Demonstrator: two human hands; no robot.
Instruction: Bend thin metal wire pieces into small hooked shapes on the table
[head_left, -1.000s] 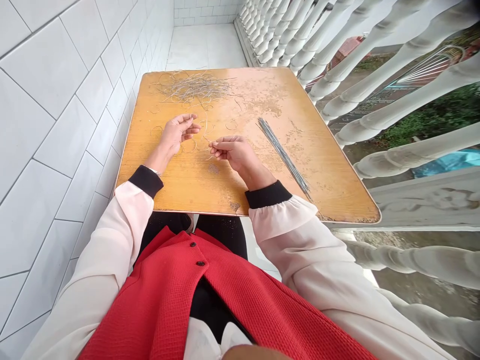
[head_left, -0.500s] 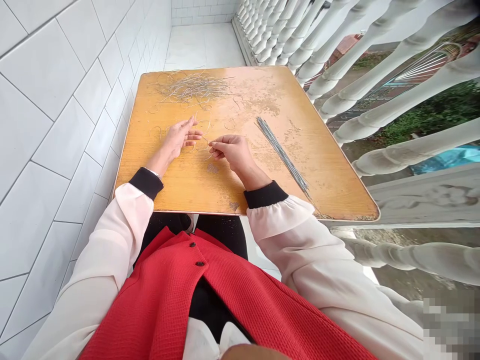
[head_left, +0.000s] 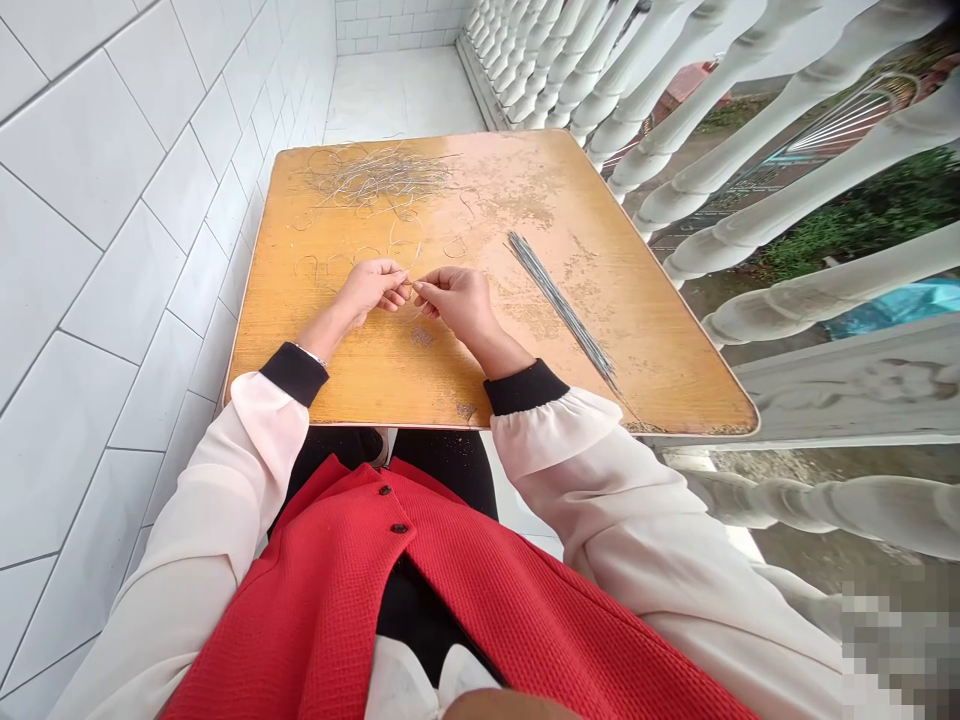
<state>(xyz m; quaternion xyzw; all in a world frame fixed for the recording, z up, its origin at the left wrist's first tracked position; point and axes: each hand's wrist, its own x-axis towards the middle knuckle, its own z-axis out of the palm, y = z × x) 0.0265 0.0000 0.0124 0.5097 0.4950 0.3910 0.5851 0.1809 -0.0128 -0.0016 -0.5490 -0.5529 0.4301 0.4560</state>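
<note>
Just in front of the bare right hand (head_left: 459, 300), which shows beyond a black cuff and a pale pink sleeve, a thin, hair-fine strand of wire (head_left: 412, 285) is pinched between thumb and forefinger. The bare left hand (head_left: 370, 286), spread and apart from the right one half a second ago, has come in, and its thumb and fingers are now drawn together on the same strand, right beside the right hand's fingertips; the right hand has barely shifted. Only a short, pale length of the strand shows between the hands, too fine to tell its full shape. Beyond both hands, thin curled wire loops (head_left: 406, 242) lie on the worn, orange-brown tabletop (head_left: 660, 370), and farther beyond them spreads a loose, tangled heap of silvery wires (head_left: 382, 177). Right of the right hand, well apart, a straight bundle of grey wires (head_left: 562, 307) lies slantwise, unmoved.
</note>
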